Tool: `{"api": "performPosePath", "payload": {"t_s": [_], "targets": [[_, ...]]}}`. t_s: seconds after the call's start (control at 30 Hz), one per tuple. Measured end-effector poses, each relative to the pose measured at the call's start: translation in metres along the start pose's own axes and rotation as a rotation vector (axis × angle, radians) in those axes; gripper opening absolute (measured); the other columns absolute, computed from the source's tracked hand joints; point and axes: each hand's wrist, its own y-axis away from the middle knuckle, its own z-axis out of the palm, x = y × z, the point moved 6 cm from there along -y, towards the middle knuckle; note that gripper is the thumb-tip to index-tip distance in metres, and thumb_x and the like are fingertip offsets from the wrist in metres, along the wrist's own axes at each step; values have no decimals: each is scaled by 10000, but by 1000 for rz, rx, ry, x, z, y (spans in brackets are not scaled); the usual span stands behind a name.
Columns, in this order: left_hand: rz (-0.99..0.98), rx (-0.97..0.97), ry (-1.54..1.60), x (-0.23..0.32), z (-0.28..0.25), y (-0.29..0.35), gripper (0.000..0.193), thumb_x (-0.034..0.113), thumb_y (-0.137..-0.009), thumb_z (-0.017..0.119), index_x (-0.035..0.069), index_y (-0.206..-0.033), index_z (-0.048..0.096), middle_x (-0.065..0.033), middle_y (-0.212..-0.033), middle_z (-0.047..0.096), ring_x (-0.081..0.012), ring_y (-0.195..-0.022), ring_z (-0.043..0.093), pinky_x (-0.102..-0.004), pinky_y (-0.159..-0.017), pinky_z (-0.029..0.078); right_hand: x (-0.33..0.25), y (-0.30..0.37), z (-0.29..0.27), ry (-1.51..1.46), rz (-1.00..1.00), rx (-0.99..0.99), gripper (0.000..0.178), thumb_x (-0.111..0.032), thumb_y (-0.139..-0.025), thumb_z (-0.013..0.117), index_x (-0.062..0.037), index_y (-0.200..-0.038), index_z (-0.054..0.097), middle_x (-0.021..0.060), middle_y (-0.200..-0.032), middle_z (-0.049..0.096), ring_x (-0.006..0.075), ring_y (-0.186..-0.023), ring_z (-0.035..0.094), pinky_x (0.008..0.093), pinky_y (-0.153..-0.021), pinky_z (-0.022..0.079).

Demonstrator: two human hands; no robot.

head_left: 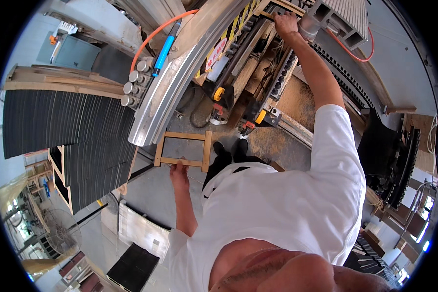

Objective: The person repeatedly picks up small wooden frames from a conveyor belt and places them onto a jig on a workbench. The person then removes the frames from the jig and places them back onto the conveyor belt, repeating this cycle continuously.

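Observation:
My left hand [179, 175] is closed on the lower rail of a light-brown rectangular wooden frame [182, 161], thumb on top. The frame is held out at waist height, left of my legs, with the floor showing through its opening. My right arm stretches far forward over a long woodworking machine [250, 73]. At its far end, my right hand [285, 24] has its fingers curled at the edge of a second wooden frame [288, 6], partly cut off by the picture's top. A round metal cylinder [308, 27] is right beside that hand.
Tall stacks of dark frames [58, 121] stand at left, and a metal beam with a blue air gun [166, 48] crosses nearby. Yellow knobs [219, 93] stick out from the machine's near end. Sawdust [297, 104] covers its right side. A fan [61, 228] stands behind left.

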Motion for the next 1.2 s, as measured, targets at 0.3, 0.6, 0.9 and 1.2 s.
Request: {"api": "performPosePath", "payload": {"t_s": [0.3,0.6,0.9,1.2], "targets": [[7,90,-94,-10,-4,-1,230,124,-925,581,33,-1135,558,-51,-1042,646,-95,-805,585,-229,-646,472,8,-1,10,50,-14,-71,377,-79,-874,523,-103,-1248,483,133,-783,658,344,-904,578,516,-814,391],[190,171,-277,44,-7,34,193,138,-903,604,10,-1046,591,-31,-922,607,-112,-825,578,-263,-729,501,24,-7,15,-84,135,-283,148,-183,-863,579,-101,-984,604,177,-1001,667,374,-924,646,505,-744,515],[632,291,-269,199,-79,123,116,132,-906,607,31,-938,655,8,-813,628,-78,-732,544,-240,-670,455,13,-7,9,100,194,-350,262,-211,-936,472,-157,-1158,600,89,-1122,659,289,-1002,637,437,-811,508],[879,555,32,400,-290,168,264,126,-928,574,-23,-1141,615,-14,-880,649,-110,-732,591,-234,-659,471,-95,74,-219,-661,193,357,332,-255,-907,602,-96,-1197,630,97,-1075,688,278,-937,666,403,-793,523]]}}
